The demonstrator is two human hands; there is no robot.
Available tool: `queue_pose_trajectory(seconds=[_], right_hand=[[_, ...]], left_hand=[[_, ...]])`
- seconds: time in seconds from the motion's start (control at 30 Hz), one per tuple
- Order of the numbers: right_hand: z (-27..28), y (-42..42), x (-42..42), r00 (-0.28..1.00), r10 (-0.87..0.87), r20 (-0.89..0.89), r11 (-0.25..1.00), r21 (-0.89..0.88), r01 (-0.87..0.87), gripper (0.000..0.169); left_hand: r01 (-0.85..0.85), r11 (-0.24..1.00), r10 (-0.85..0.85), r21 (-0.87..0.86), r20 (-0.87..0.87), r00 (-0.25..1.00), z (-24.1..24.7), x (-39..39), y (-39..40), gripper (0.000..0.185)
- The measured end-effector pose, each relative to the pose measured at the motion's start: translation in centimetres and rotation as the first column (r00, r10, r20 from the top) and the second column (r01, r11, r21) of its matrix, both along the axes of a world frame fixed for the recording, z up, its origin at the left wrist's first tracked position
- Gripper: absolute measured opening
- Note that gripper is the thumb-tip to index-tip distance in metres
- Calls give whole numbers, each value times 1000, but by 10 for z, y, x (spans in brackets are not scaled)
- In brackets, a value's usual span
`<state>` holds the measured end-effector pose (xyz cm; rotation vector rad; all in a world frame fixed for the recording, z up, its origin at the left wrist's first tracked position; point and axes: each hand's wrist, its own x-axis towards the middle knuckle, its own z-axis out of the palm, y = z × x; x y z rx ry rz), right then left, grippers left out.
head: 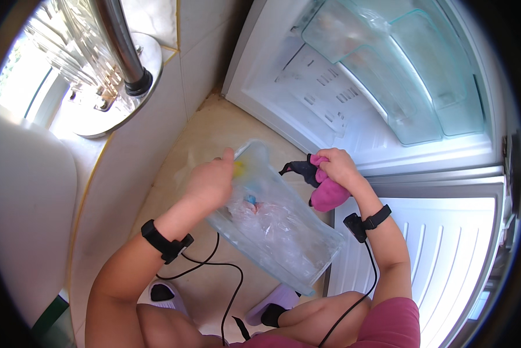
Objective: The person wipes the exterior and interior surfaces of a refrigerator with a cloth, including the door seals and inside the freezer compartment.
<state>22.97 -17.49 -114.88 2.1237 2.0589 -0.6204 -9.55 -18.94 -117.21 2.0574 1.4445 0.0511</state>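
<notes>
A translucent plastic freezer drawer (282, 272) is tilted in front of me, above the floor. My left hand (210, 185) grips its left side near the far end, with the thumb up and the fingers partly hidden. Inside lies a clear plastic bag (273, 226) around something pale and pinkish, with a small blue piece (250, 199) at its top. A yellow item (240, 168) shows beside my left hand. My right hand (338, 167) holds a bunched pink and dark-grey cloth (331, 194) just beyond the drawer's right side.
The refrigerator's freezer compartment (295, 93) stands open, with pale-blue translucent drawers (391, 78) inside. Its ribbed white door (399, 256) swings out to my right. Left are a tiled ledge (134, 161) and a round metal pole base (143, 108). Black cables (241, 278) run from both wristbands.
</notes>
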Motion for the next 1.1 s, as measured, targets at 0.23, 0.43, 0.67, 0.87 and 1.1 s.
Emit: queue_pose_trajectory(seconds=[0.23, 0.43, 0.67, 0.87, 1.1], right_hand=[[-11, 59, 40, 978, -188, 89, 890, 438, 131, 30], [-68, 113, -1, 930, -179, 322, 980, 142, 140, 30], [-12, 136, 10, 740, -287, -609, 883, 132, 451, 28], [-95, 101, 18, 948, -318, 34, 857, 438, 272, 30], [-66, 128, -53, 838, 152, -524, 971, 237, -27, 30]], left_hand=[[7, 999, -6, 53, -10, 1000, -10, -2, -1, 40], [21, 997, -17, 79, -46, 999, -7, 2, 1, 41], [-13, 998, 16, 54, -59, 998, -3, -2, 0, 48], [25, 999, -21, 46, -95, 995, 0, 8, 2, 47], [-11, 995, 18, 101, -75, 997, -5, 1, -1, 43]])
